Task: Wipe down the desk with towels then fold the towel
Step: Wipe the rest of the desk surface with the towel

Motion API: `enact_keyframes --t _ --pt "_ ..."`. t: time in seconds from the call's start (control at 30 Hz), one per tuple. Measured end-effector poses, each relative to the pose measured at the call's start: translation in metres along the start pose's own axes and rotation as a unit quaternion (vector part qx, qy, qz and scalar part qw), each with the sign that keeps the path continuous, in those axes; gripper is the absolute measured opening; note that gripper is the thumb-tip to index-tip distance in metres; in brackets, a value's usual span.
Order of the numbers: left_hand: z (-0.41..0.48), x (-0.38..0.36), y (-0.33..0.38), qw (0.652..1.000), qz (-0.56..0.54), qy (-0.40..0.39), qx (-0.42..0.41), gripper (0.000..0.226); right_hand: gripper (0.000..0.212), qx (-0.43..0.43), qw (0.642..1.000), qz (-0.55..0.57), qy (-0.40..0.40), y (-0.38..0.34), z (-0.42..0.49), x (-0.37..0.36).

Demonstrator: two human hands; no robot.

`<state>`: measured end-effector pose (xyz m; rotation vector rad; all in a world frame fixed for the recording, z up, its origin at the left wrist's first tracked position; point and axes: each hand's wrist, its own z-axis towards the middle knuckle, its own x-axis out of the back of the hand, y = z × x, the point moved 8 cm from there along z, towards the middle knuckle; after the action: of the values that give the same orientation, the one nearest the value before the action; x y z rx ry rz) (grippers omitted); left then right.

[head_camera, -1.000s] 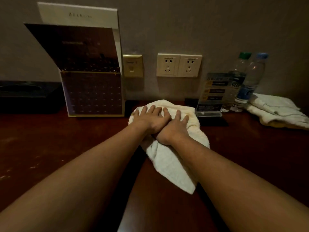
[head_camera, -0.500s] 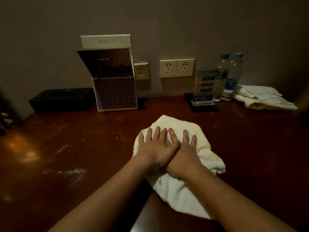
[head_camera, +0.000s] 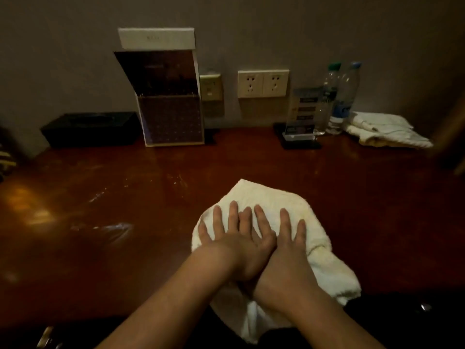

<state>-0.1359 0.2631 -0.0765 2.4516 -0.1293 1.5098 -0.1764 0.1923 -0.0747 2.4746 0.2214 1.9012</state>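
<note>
Our left hand (head_camera: pixel 240 244) and right hand (head_camera: pixel 286 258) lay flat, fingers straight, left overlapping right, pressing the white towel (head_camera: pixel 264 195) onto the table (head_camera: pixel 125 197).

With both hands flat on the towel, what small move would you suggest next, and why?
Probably slide the towel leftward: the left hand and right hand press flat on it, and shiny streaks show on the desk to its left, so that patch may need wiping.

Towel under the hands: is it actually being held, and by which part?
Not gripped. The left hand and right hand lie flat with straight fingers, pressing down on the middle of the white towel; nothing curls round it.
</note>
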Motion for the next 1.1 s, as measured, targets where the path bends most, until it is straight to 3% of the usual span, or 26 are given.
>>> enact_keyframes --t 0.3,0.47,0.6,0.73,1.1 --pt "-0.011 0.005 0.004 0.992 0.037 -0.115 -0.026 0.103 0.094 -0.009 0.999 0.048 0.011 0.001 -0.013 -0.003" --pt "0.012 0.012 0.036 0.993 0.039 -0.072 -0.089 0.098 0.087 -0.037 0.997 0.058 0.028 0.05 0.002 -0.006" --pt "0.043 0.025 0.066 0.991 -0.001 -0.002 -0.137 0.087 0.094 -0.091 0.994 0.046 0.035 0.085 0.025 -0.003" --pt "0.074 0.044 0.061 0.99 -0.01 0.016 -0.141 0.081 0.097 -0.126 0.99 0.041 0.04 0.085 0.06 0.008" --pt "0.152 0.096 -0.021 0.992 -0.055 0.082 -0.079 0.066 0.082 -0.074 0.993 0.055 0.073 0.043 0.172 0.046"
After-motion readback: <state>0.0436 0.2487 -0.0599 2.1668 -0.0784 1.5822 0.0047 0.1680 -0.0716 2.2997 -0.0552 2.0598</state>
